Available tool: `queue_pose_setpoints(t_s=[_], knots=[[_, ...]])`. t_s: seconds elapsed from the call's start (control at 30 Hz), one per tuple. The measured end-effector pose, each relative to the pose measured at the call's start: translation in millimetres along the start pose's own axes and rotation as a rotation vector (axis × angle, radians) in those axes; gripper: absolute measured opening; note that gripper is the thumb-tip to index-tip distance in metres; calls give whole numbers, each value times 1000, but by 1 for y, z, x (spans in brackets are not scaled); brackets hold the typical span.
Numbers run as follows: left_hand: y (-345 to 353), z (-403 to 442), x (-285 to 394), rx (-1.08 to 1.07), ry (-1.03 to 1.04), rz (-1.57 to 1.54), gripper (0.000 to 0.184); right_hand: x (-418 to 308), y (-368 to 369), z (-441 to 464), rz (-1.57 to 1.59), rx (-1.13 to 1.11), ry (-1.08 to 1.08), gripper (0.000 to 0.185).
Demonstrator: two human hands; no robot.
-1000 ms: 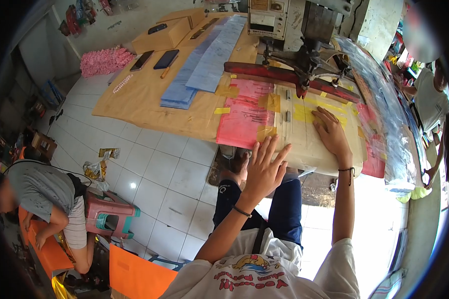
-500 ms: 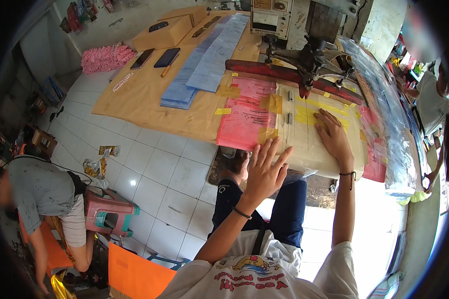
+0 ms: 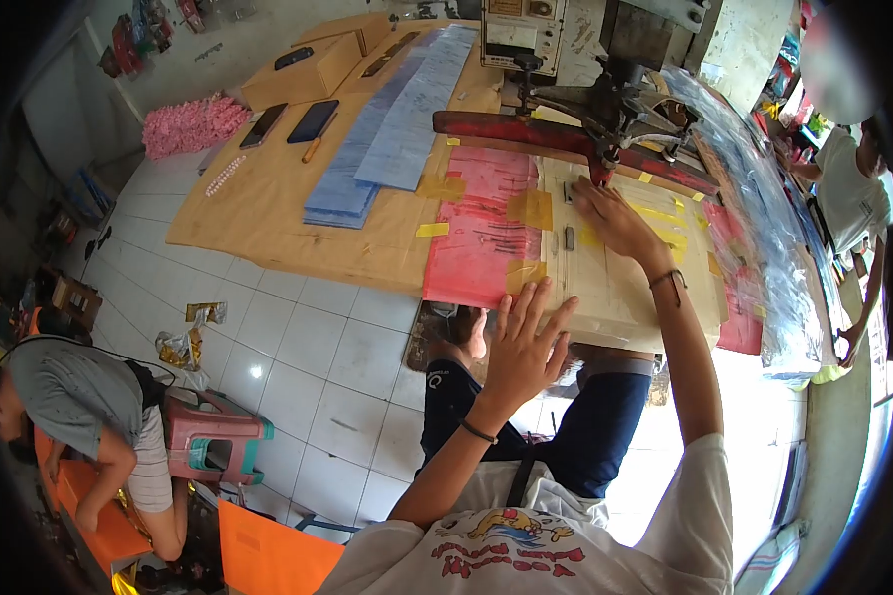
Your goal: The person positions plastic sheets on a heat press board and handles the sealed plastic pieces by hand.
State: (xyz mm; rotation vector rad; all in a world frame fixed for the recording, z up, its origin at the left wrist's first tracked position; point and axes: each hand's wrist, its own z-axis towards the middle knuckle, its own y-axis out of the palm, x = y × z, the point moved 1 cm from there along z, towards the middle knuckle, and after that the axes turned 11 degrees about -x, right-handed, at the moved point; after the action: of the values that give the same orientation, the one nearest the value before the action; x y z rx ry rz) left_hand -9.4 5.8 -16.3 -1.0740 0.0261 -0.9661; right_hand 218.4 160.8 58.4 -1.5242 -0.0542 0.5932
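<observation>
My left hand (image 3: 533,342) lies with spread fingers at the front edge of a tan board (image 3: 605,312), beside the near end of a red sheet (image 3: 476,253) held down with yellow tape. My right hand (image 3: 617,226) reaches over the same board, fingers extended and holding nothing visible. Its fingertips are next to a small grey metal piece (image 3: 569,192) and just under the red bar (image 3: 511,132) of a press machine (image 3: 620,104). Whether they touch the metal piece cannot be made out. A second grey metal piece (image 3: 570,238) lies nearer to me.
Long blue sheets (image 3: 387,134), two phones (image 3: 313,120) and cardboard boxes (image 3: 303,71) are on the table's left. Clear plastic sheeting (image 3: 764,208) covers the right side. One person bends over beside a stool (image 3: 213,436) at left; another stands at far right.
My right hand has moved away from me and left, from the board's middle to near the red bar. My left hand stays at the front edge. The view has shifted slightly.
</observation>
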Motion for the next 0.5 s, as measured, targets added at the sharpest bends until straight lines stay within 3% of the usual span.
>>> queue_pose_setpoints(t_s=[0.27, 0.5], knots=[[0, -1, -1, 13, 12, 2, 57, 11, 5, 21, -76, 66, -61, 62], [-1, 1, 2, 18, 0, -12, 57, 13, 7, 24, -101, 86, -71, 65]])
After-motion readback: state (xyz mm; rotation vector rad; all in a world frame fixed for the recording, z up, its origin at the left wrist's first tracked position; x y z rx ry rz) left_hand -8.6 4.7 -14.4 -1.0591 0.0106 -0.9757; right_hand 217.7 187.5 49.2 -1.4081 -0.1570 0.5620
